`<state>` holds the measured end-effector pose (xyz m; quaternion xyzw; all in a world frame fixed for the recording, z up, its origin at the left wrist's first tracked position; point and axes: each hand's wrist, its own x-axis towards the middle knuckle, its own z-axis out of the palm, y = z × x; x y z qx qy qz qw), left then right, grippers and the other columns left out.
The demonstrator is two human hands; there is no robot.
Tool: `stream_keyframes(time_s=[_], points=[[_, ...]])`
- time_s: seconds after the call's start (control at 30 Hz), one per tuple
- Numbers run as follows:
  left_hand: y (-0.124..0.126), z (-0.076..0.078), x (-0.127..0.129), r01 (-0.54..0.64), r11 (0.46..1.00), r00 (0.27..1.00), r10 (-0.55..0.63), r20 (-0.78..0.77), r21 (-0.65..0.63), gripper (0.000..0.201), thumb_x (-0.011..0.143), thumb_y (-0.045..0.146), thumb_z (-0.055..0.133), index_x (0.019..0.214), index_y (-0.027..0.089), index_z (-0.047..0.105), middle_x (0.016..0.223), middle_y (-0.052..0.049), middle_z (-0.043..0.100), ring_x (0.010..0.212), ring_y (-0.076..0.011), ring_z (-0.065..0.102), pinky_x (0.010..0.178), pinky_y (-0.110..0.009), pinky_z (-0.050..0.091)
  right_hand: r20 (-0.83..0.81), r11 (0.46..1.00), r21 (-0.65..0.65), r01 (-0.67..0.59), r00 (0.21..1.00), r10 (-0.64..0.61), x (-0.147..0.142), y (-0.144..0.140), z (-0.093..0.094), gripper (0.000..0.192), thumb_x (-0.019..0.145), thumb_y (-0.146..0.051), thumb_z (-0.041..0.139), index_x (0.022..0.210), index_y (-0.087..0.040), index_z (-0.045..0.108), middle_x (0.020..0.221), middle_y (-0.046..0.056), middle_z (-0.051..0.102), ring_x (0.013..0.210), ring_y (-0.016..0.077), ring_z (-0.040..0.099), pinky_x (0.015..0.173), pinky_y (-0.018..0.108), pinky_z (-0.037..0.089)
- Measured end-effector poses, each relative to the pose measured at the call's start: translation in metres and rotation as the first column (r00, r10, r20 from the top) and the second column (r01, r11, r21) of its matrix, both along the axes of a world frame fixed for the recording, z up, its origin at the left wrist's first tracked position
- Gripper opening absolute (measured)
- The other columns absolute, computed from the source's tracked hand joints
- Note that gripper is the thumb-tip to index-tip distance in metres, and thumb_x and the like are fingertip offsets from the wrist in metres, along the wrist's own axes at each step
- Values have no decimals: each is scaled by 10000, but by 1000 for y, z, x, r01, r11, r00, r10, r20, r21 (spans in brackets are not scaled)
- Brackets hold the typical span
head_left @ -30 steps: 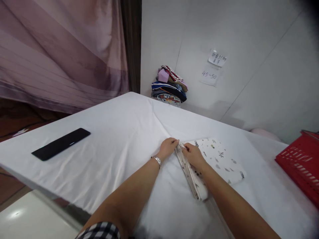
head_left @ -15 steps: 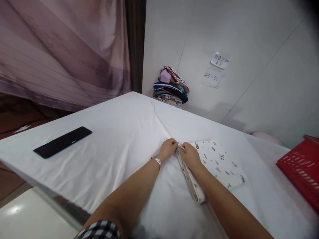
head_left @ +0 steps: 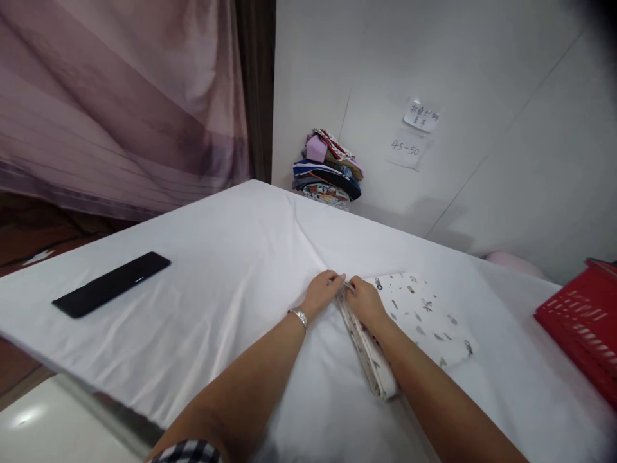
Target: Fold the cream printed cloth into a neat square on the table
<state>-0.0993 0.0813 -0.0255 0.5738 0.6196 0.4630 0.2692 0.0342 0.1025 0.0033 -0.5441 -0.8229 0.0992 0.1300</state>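
A white printed cloth (head_left: 409, 308) with small grey and green motifs lies partly flat on the table. Its near side is folded into a narrow layered strip (head_left: 369, 357) running toward me. At the far end of this strip, my left hand (head_left: 324, 289) pinches the cloth's edge between thumb and fingers; a silver watch or bracelet is on that wrist. Close beside it, my right hand (head_left: 364, 299) is closed on the same end of the cloth. My right hand and forearm hide part of the folds.
A white sheet covers the table (head_left: 216, 257). A black flat slab (head_left: 112, 283) lies at left. A stack of folded fabrics (head_left: 328, 170) stands by the wall at the back. At right is a red plastic basket (head_left: 583, 321). A white seat or surface (head_left: 53, 418) is below left.
The view has shifted slightly. My left fingers have loosened and spread a little at the cloth's end, while my right hand stays closed on it.
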Motion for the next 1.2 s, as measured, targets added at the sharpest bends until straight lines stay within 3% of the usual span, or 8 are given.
stream_keyframes(time_s=[0.13, 0.27, 0.37, 0.5, 0.63, 0.8, 0.97, 1.2], points=[[1, -2, 0, 31, 999, 999, -31, -28, -15, 243, 783, 427, 546, 743, 196, 611, 775, -6, 644, 741, -152, 566, 684, -250, 422, -95, 998, -52, -22, 995, 17, 1, 2, 1, 98, 809, -239, 499, 796, -187, 581, 736, 35, 632, 670, 157, 527, 583, 252, 299], [4, -3, -1, 20, 999, 999, -23, -50, -44, 221, 776, 402, 536, 719, 196, 592, 727, -1, 628, 711, -154, 560, 656, -250, 419, -320, 957, -215, -195, 940, 120, 19, 5, 4, 149, 801, -291, 507, 800, -198, 622, 622, -28, 588, 566, 123, 498, 544, 229, 343], [4, -2, -1, 24, 998, 999, -26, -41, -51, 210, 775, 388, 521, 725, 196, 591, 731, 0, 628, 722, -158, 564, 668, -254, 423, -411, 970, -132, -206, 901, 135, 47, 16, 8, 218, 824, -267, 446, 851, -203, 653, 690, -15, 634, 632, 131, 550, 602, 235, 409], [3, -2, -2, 25, 998, 999, -27, -19, -64, 175, 767, 346, 513, 719, 197, 590, 748, 1, 633, 736, -159, 569, 681, -255, 427, -221, 989, 150, -14, 974, 47, 92, 45, 14, 305, 851, -228, 398, 1027, -196, 645, 1027, 55, 654, 952, 183, 569, 832, 307, 426], [2, -1, -2, 31, 998, 999, -32, -14, -61, 156, 764, 314, 500, 727, 199, 598, 747, 6, 633, 729, -155, 569, 677, -253, 427, 77, 991, 136, -19, 997, 8, 122, 76, 11, 392, 861, -207, 429, 1233, -187, 551, 1253, 86, 569, 1195, 217, 447, 985, 368, 327], [1, 1, -2, 44, 997, 999, -44, 3, -56, 152, 756, 295, 490, 725, 198, 603, 735, 12, 626, 711, -149, 567, 673, -251, 429, 141, 994, 76, -72, 988, 61, 133, 101, 5, 283, 867, -232, 472, 1094, -212, 640, 1093, 58, 647, 1037, 184, 544, 922, 311, 340], [1, 1, -2, 38, 997, 999, -38, -3, -67, 149, 752, 295, 497, 742, 200, 611, 760, 9, 635, 735, -153, 573, 693, -257, 432, 148, 993, 97, -68, 987, 53, 133, 115, 3, 216, 863, -209, 469, 867, -191, 684, 934, 41, 655, 934, 173, 548, 903, 298, 315], [2, 0, -1, 26, 996, 999, -29, -34, -89, 127, 749, 275, 507, 737, 202, 610, 765, 6, 637, 739, -156, 573, 691, -261, 431, 129, 994, 106, -38, 991, 24, 131, 117, -12, 247, 868, -172, 435, 912, -183, 678, 971, 46, 650, 926, 168, 549, 862, 275, 345]])
